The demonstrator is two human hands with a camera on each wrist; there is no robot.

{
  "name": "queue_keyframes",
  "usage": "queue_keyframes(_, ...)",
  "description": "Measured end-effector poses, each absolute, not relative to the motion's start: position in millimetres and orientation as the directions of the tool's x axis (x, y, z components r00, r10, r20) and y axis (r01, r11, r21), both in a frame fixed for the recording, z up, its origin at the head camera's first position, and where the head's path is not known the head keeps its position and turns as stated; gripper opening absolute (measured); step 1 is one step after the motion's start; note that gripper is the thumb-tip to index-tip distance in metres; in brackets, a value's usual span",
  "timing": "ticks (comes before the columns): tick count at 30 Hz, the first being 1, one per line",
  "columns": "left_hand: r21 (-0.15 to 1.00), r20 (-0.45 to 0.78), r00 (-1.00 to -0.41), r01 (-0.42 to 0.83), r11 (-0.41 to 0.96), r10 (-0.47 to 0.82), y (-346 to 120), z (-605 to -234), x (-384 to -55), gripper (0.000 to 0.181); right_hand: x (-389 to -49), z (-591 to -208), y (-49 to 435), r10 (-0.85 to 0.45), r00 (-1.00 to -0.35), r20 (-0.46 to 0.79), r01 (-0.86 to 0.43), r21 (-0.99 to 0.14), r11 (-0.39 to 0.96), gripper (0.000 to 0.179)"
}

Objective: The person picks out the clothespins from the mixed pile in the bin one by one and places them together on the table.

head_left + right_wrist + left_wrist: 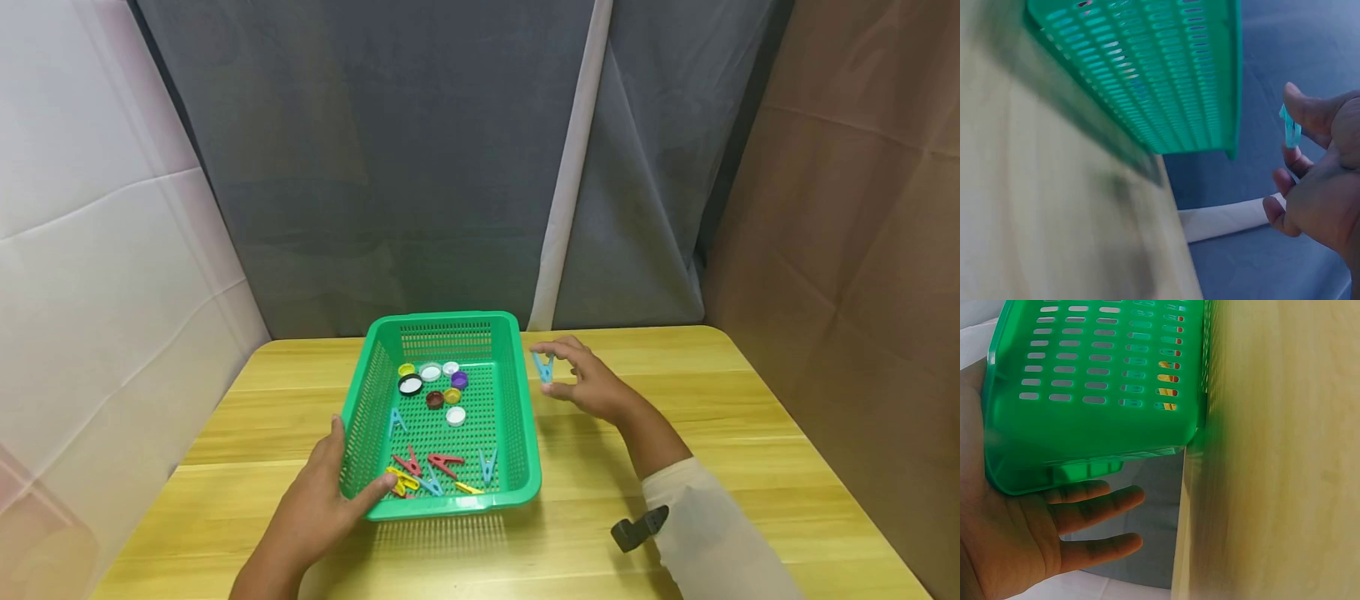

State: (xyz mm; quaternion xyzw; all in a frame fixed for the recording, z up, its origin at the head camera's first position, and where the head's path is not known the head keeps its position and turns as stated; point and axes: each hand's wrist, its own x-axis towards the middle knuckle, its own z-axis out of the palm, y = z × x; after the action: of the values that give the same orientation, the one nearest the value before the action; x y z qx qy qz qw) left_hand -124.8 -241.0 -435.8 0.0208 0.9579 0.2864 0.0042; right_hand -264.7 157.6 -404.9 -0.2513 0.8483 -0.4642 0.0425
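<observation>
A green plastic basket (528, 417) stands on the wooden table. At its near left corner my left hand (311, 500) holds the rim, the thumb over the edge and the other fingers outside. In the left wrist view those fingers stretch out beside the basket's wall (1085, 431). My right hand (596, 387) pinches a light blue clothespin (544, 368) between thumb and finger, just right of the basket. Inside the basket, several red, blue and yellow clothespins (446, 461) lie mostly near the front. Several bottle caps (455, 416) of different colours are grouped toward the back.
The wooden table (750, 433) reaches back to a grey curtain (412, 167) with a pale strip (570, 167). White cloth (112, 250) hangs on the left and brown cloth (847, 250) on the right. A black strap (639, 528) sticks out from the right sleeve.
</observation>
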Motion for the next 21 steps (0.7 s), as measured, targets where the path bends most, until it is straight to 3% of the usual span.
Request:
queue_keyframes(10,0.546,0.014,-0.999,0.043,0.837,0.042,-240,-435,-124,0.126,-269,-431,159,-0.328,-0.941,0.085,-0.267,-0.782,0.563,0.060)
queue_keyframes(21,0.540,0.012,-0.999,0.038,0.841,0.037,-241,-436,-123,0.124,-272,-460,162,-0.324,-0.946,0.027,-0.232,-0.755,0.613,0.057)
